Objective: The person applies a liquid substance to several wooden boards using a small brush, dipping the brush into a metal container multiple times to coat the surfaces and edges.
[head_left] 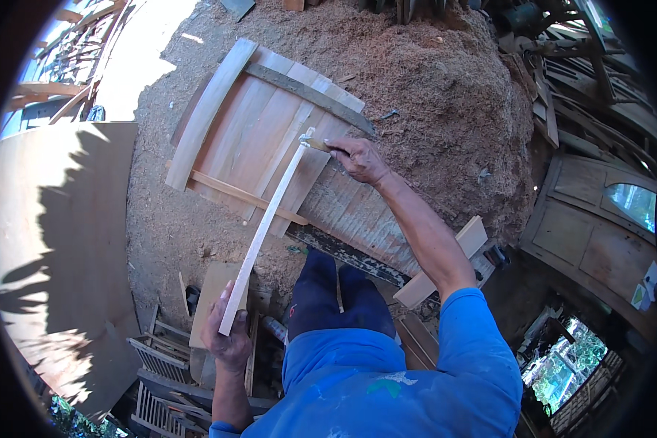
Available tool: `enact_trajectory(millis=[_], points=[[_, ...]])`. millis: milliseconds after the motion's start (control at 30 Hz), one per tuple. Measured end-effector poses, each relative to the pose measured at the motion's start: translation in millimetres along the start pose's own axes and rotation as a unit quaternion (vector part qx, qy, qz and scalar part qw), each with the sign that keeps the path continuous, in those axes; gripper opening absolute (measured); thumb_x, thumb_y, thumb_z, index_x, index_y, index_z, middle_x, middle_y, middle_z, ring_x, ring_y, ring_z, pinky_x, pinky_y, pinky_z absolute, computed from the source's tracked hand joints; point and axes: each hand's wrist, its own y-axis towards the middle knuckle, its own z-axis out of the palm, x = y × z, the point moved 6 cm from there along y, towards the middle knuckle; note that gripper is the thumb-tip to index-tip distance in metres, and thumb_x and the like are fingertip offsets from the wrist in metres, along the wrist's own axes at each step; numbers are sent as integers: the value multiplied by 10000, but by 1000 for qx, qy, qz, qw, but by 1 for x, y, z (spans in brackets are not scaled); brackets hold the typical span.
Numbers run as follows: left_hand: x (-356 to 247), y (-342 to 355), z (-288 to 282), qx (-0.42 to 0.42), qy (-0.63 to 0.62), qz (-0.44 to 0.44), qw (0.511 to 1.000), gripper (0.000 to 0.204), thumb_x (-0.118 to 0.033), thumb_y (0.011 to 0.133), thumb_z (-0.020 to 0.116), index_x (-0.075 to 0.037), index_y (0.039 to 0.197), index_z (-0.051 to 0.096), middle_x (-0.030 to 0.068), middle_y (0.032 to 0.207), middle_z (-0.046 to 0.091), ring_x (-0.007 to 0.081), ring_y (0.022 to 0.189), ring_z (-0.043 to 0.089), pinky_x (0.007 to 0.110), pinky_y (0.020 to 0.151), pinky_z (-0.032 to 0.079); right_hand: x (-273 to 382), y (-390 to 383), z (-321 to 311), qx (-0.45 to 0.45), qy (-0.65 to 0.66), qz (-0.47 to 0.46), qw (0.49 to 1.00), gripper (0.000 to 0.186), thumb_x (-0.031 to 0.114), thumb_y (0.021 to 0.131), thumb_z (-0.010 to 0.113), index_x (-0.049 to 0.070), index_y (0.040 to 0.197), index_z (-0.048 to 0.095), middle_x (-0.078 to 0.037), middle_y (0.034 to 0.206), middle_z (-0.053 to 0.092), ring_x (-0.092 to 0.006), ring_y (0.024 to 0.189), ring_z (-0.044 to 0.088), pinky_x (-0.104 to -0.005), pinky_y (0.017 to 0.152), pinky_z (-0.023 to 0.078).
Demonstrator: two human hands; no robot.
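Note:
A long, narrow wooden strip (269, 215) with a whitish upper face slants away in front of me. My left hand (226, 332) is wrapped round its near end. Close to its far end, my right hand (358, 159) pinches a small flat yellowish-brown piece (315, 142); its exact kind is too small to tell. The tip of that piece touches the strip, where a whitish smear shows. Beneath the strip's far half lies a panel of joined boards (255, 135), with a thick pale board (212, 113) across its left end and a greyish batten (306, 96) along its far side.
A mound of wood shavings (445, 95) rises beyond the panel. On the left stands a large plywood sheet (87, 255). Slatted wooden pieces (160, 361) lie at the lower left. A wooden door with an oval pane (591, 204) leans at the right, near a short board (445, 259).

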Motion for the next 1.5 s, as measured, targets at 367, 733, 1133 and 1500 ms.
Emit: enact_trajectory(millis=[367, 733, 1133, 1500], points=[[-3, -7, 3, -11, 3, -27, 1000, 347, -78, 958, 672, 85, 1254, 597, 252, 1210, 687, 331, 1137, 676, 421, 981, 521, 70, -46, 37, -198, 77, 58, 976, 285, 20, 924, 644, 68, 1201, 694, -98, 915, 700, -220, 762, 684, -325, 690, 542], [2, -19, 5, -39, -20, -64, 997, 353, -42, 953, 671, 76, 1277, 595, 233, 1246, 669, 296, 1151, 662, 411, 1008, 506, 109, -61, 14, -50, -138, -77, 986, 321, 7, 872, 636, 92, 1178, 682, -112, 975, 687, -319, 833, 694, -397, 690, 554], [-1, -20, 10, -15, 34, -29, 999, 381, -2, 887, 733, 87, 1236, 609, 265, 1194, 693, 368, 1080, 704, 423, 932, 553, 40, -11, 0, -33, -76, 19, 996, 175, 142, 910, 651, 83, 1069, 690, -173, 887, 709, -386, 801, 685, -463, 660, 534], [-14, -20, 21, -33, 47, -42, 997, 390, -2, 876, 743, 105, 1227, 611, 272, 1183, 695, 370, 1034, 720, 408, 885, 574, 93, -40, 6, -48, -56, -53, 996, 205, 90, 901, 657, 59, 1101, 689, -173, 985, 716, -376, 858, 698, -445, 718, 568]])
